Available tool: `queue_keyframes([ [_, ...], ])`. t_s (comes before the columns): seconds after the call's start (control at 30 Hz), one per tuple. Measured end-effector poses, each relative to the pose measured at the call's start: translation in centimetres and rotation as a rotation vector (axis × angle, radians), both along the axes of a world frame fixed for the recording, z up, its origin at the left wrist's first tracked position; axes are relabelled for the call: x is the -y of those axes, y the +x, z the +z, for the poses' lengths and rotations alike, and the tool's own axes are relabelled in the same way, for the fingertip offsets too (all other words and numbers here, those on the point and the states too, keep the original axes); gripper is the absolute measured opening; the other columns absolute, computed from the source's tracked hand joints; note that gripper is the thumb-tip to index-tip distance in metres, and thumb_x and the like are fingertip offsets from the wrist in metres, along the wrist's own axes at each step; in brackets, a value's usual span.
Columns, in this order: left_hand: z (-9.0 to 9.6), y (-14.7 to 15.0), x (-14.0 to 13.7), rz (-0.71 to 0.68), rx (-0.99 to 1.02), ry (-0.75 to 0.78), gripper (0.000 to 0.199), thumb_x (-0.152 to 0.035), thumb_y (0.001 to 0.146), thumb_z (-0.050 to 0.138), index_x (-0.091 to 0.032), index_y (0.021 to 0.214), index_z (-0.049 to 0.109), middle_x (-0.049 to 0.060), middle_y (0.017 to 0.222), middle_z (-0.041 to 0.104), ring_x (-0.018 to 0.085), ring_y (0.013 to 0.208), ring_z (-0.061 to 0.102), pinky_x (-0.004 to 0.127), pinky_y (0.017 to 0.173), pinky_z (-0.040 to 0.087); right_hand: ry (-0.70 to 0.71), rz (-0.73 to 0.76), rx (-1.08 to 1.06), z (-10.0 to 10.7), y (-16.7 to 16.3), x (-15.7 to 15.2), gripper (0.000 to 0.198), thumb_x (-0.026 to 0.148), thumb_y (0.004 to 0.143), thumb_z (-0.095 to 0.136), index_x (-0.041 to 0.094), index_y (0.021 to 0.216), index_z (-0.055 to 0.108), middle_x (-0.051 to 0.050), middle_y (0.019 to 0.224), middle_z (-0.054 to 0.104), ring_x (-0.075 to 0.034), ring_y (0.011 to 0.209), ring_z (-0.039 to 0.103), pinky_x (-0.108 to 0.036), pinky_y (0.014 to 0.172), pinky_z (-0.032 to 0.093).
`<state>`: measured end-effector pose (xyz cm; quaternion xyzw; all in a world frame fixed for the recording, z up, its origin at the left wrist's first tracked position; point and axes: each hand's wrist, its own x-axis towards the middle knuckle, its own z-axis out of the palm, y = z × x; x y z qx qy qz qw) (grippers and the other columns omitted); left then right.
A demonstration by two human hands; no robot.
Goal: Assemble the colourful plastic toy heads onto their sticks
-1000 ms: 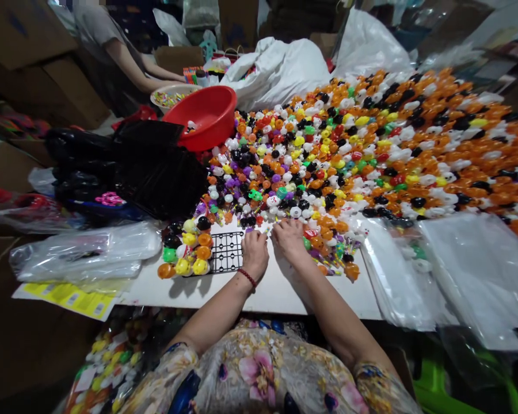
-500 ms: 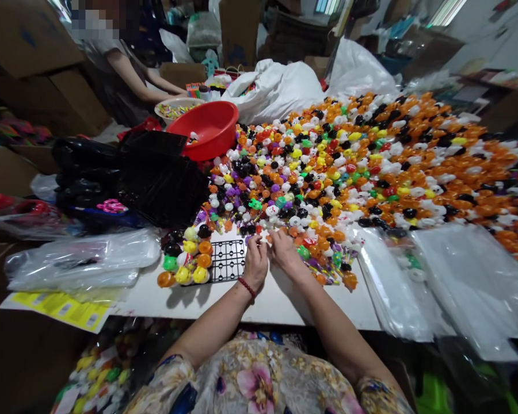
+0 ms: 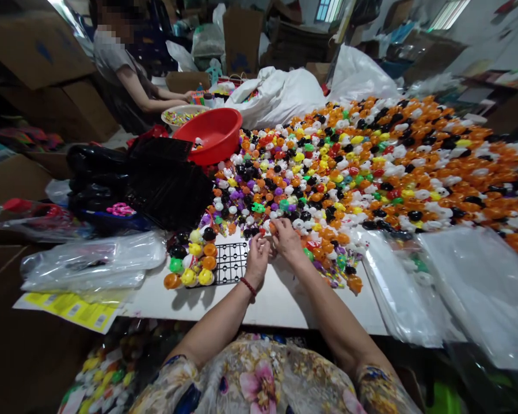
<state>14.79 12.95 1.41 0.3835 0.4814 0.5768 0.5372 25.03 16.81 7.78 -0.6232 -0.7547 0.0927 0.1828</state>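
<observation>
My left hand [image 3: 258, 260], with a dark red bead bracelet at its wrist, is closed at the right end of a black plastic grid rack [image 3: 232, 265]. Its fingertips are pinched; anything between them is too small to make out. Close beside it, my right hand [image 3: 287, 241] has its fingers curled round a small orange toy head [image 3: 272, 227] at the near edge of the pile. Yellow, orange, green, black and white toy heads [image 3: 195, 249] stand in the rack's left part. The large pile of small plastic toys [image 3: 328, 167] spreads beyond both hands.
A red basin [image 3: 216, 138] stands behind the rack, near black plastic bags [image 3: 168, 190]. Clear plastic bags lie left [image 3: 99, 259] and right [image 3: 470, 282] on the white table [image 3: 293, 305]. At the back left, a co-worker [image 3: 125, 75] reaches toward a bowl [image 3: 179, 117].
My right hand has moved slightly up and left, and an orange toy head now shows at its fingers. The left hand stays near the rack. The camera view has shifted a little.
</observation>
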Motion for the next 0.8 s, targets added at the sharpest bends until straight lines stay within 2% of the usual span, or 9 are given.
queue_keyframes([
  [0.07,0.2,-0.2,-0.1,0.013,0.058,-0.012,0.041,-0.048,0.089,0.059,-0.019,0.118,0.051,0.006,0.101,0.065,0.013,0.079,0.063,0.025,0.069,0.05,0.011,0.072,-0.077,-1.2,0.1,2.2,0.046,0.012,0.084,0.051,0.019,0.13,0.059,-0.014,0.126,0.058,-0.023,0.104,0.063,-0.033,0.085,0.055],
  [0.13,0.5,-0.4,-0.1,-0.006,0.096,-0.03,0.038,-0.051,0.087,0.061,-0.019,0.106,0.056,0.004,0.096,0.065,0.012,0.081,0.062,0.024,0.07,0.049,0.024,0.105,-0.178,-2.3,0.2,4.3,0.049,0.014,0.086,0.049,0.019,0.135,0.054,-0.014,0.128,0.059,-0.024,0.11,0.062,-0.037,0.091,0.054],
  [0.23,1.0,-0.5,0.0,-0.075,0.169,-0.099,0.035,-0.053,0.085,0.063,-0.019,0.093,0.057,-0.001,0.078,0.059,0.01,0.065,0.056,0.022,0.06,0.045,0.036,0.058,-0.322,-3.1,0.9,6.5,0.058,0.02,0.088,0.051,0.017,0.146,0.043,-0.016,0.133,0.059,-0.025,0.122,0.057,-0.043,0.1,0.051],
  [0.3,1.5,-0.4,0.1,-0.096,0.222,-0.116,0.033,-0.051,0.086,0.06,-0.019,0.091,0.055,-0.003,0.072,0.056,0.009,0.058,0.053,0.021,0.055,0.043,0.024,0.035,-0.378,-3.0,1.6,7.3,0.058,0.024,0.089,0.051,0.017,0.146,0.043,-0.016,0.135,0.06,-0.026,0.127,0.055,-0.045,0.103,0.049],
  [0.5,2.7,-0.2,0.4,-0.15,0.262,-0.112,0.027,-0.045,0.091,0.052,-0.021,0.08,0.048,-0.005,0.062,0.048,0.008,0.048,0.047,0.021,0.045,0.035,-0.01,0.071,-0.441,-1.8,3.4,8.4,0.045,0.028,0.093,0.048,0.021,0.137,0.057,-0.011,0.122,0.07,-0.024,0.11,0.067,-0.042,0.094,0.055],
  [0.63,2.8,-0.2,0.6,-0.177,0.237,-0.119,0.03,-0.048,0.09,0.053,-0.021,0.079,0.047,-0.006,0.059,0.045,0.007,0.046,0.044,0.02,0.044,0.034,0.069,0.069,-0.366,-1.7,3.7,8.7,0.039,0.03,0.094,0.049,0.019,0.129,0.063,-0.013,0.12,0.071,-0.025,0.11,0.067,-0.041,0.095,0.055],
  [0.8,2.7,-0.1,0.9,-0.181,0.172,-0.114,0.033,-0.051,0.087,0.056,-0.021,0.079,0.048,-0.006,0.06,0.046,0.007,0.046,0.042,0.019,0.043,0.034,0.088,0.123,-0.241,-1.5,4.2,8.7,0.037,0.028,0.097,0.046,0.021,0.13,0.062,-0.01,0.104,0.073,-0.022,0.095,0.068,-0.035,0.085,0.057],
])
